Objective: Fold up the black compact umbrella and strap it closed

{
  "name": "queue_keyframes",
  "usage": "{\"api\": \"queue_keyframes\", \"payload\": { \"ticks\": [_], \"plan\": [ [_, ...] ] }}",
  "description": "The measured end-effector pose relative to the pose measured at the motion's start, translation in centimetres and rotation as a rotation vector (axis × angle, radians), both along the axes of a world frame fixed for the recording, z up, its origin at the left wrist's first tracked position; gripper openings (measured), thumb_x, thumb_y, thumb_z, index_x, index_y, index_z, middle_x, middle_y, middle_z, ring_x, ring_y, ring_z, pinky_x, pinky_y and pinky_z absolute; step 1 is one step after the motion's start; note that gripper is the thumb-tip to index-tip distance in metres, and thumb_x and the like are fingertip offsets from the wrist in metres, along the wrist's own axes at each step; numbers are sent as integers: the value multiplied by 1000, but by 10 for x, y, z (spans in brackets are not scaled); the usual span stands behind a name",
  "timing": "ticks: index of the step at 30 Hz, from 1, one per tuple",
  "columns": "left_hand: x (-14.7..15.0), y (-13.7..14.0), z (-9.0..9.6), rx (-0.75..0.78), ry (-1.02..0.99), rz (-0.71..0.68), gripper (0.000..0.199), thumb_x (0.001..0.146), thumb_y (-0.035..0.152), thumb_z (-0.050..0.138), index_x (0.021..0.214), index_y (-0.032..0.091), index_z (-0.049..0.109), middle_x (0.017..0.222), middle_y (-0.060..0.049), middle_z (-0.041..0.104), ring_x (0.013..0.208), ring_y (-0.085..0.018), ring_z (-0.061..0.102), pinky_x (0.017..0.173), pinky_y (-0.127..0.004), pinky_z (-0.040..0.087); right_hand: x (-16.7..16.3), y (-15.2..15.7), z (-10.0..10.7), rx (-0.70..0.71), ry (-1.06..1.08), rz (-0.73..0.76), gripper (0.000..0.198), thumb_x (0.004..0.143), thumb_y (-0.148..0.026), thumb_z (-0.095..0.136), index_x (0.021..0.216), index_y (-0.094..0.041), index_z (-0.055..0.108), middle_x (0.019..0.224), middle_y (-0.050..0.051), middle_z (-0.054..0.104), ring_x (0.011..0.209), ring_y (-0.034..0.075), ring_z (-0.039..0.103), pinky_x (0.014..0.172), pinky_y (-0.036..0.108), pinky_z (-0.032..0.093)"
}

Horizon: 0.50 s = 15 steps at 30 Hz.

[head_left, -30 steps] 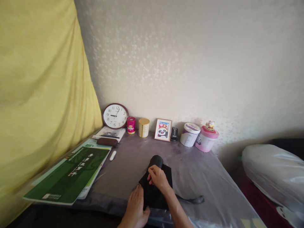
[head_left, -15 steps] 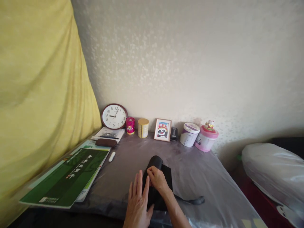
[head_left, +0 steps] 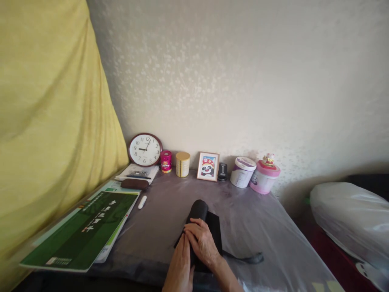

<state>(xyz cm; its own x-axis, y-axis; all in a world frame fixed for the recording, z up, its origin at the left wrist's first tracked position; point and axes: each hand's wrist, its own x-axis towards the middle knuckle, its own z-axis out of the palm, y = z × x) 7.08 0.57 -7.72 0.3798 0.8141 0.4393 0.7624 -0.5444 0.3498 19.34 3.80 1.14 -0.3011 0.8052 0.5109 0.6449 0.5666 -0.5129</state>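
A partly rolled black cloth roll (head_left: 199, 209) lies on the table before me, a flat piece of it spreading out on the right. From that flat part a dark strap (head_left: 251, 258) trails to the right over the table. My left hand (head_left: 181, 259) is pressed along the roll's left side, fingers together and thumb near its lower end. Over the top of the roll lies my right hand (head_left: 203, 240), its fingers curved around it and their tips meeting those of the left hand. The palms and the roll's middle are hidden.
Left are a green book (head_left: 82, 231), a brown case (head_left: 134, 184) and a small white object (head_left: 142, 202). Along the wall stand a clock (head_left: 145, 150), tins (head_left: 182, 165), a picture frame (head_left: 208, 166) and tubs (head_left: 242, 172). A plastic-wrapped bundle (head_left: 349, 219) sits beyond the table (head_left: 273, 235).
My right hand has gone from a pinch at the roll to lying over its top. The left hand's spread fingers have come together against the roll's left side.
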Motion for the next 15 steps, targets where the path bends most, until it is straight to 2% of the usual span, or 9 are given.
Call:
{"api": "queue_keyframes", "payload": {
  "ticks": [3,7,11,15],
  "plan": [
    [1,-2,17,-261,80,3,72,71,8,35,139,-2,13,143,-22,18,133,-26,21,107,-43,28,7,15,-8,10,-52,-6,24,91,-22,40,93,-21,64,103,1,64,114,17,45,105,40,21],
    [3,-5,47,-496,159,47,73,72,7,36,139,-2,9,146,-18,12,135,-22,14,111,-37,19,15,47,-15,-9,-92,-35,28,91,-22,37,92,-21,65,103,2,64,116,18,45,105,43,17],
    [4,-6,55,-531,113,79,75,71,6,38,140,1,10,146,-15,13,135,-21,15,110,-35,20,23,79,-21,-32,-83,-106,29,91,-23,37,91,-20,66,103,4,64,116,19,45,105,43,18],
    [4,-6,50,-480,51,77,73,72,6,35,141,3,10,146,-14,15,135,-19,18,110,-35,21,34,100,-21,-107,-27,-213,28,89,-24,39,97,-18,65,109,5,62,112,17,48,101,34,28]
  ]
}}
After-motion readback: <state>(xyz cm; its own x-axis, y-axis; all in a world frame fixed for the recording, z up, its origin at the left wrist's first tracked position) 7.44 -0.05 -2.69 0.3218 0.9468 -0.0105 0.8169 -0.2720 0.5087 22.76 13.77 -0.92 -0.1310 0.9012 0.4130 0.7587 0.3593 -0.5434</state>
